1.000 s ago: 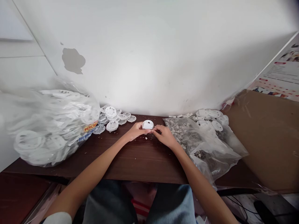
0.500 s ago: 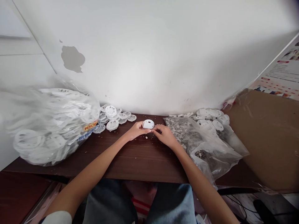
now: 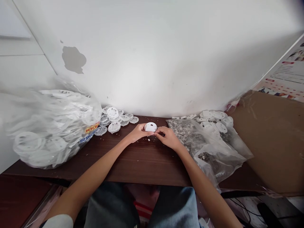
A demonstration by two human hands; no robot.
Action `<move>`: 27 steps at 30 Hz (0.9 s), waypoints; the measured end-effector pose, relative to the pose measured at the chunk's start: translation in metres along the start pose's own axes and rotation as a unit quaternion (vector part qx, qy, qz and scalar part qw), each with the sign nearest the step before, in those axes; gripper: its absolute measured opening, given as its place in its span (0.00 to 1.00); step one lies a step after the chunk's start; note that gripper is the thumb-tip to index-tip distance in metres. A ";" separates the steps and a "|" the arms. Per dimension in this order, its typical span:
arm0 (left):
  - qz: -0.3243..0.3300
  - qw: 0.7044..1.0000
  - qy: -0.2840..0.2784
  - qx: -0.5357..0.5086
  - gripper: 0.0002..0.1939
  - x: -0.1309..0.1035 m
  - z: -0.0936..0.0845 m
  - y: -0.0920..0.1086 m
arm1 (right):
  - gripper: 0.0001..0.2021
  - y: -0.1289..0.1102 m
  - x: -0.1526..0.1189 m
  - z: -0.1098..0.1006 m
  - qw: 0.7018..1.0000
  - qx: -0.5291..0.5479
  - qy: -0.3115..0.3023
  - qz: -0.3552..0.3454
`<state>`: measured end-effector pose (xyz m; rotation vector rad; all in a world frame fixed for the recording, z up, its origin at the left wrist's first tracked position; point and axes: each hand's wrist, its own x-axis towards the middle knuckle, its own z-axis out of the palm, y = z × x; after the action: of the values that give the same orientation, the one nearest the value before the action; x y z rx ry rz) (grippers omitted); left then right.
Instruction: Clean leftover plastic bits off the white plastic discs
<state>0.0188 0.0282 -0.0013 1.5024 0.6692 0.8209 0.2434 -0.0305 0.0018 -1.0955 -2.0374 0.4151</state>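
Above the middle of the table, my left hand (image 3: 139, 133) grips a round white plastic disc (image 3: 150, 127) by its left and lower edge. The disc is tilted up and has a small dark rectangular slot near its top. At the disc's lower right edge, my right hand (image 3: 165, 135) has thumb and forefinger pinched together; whatever sits between those fingertips is too small to make out. A tiny white piece (image 3: 148, 140) lies on the table just below the disc.
On the left stands a large clear bag (image 3: 57, 133) of white discs, with several loose discs (image 3: 114, 127) beside it. To the right, a plastic bag (image 3: 184, 131) holds small metal parts; white discs (image 3: 221, 127) lie behind it. A cardboard box (image 3: 273, 142) stands far right.
The disc has tipped very slightly in my left hand. Both hands otherwise stay where they were.
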 end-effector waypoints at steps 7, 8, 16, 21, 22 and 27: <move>-0.003 1.000 0.002 0.014 0.30 -0.002 0.003 0.003 | 0.08 0.001 0.000 -0.002 1.000 -0.003 -0.005 -0.005; -0.002 1.000 0.002 0.016 0.30 -0.002 0.003 0.003 | 0.09 0.002 0.000 -0.002 1.000 -0.006 -0.006 -0.005; 0.015 0.999 0.008 0.031 0.28 0.000 0.002 -0.002 | 0.10 0.003 0.000 -0.001 1.000 -0.005 -0.004 -0.007; 0.025 0.998 0.009 0.055 0.28 0.000 0.002 -0.007 | 0.11 0.004 0.000 0.001 1.000 0.002 0.001 0.009; 0.028 0.998 0.009 0.062 0.27 -0.001 0.002 -0.007 | 0.11 0.004 0.000 0.002 1.000 0.006 0.000 0.016; 0.025 0.998 0.012 0.062 0.25 -0.003 0.003 -0.003 | 0.12 0.002 0.000 0.004 0.998 0.033 -0.001 0.044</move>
<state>0.0200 0.0240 -0.0046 1.6292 0.7153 0.8492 0.2420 -0.0291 -0.0018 -1.1485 -1.9681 0.5237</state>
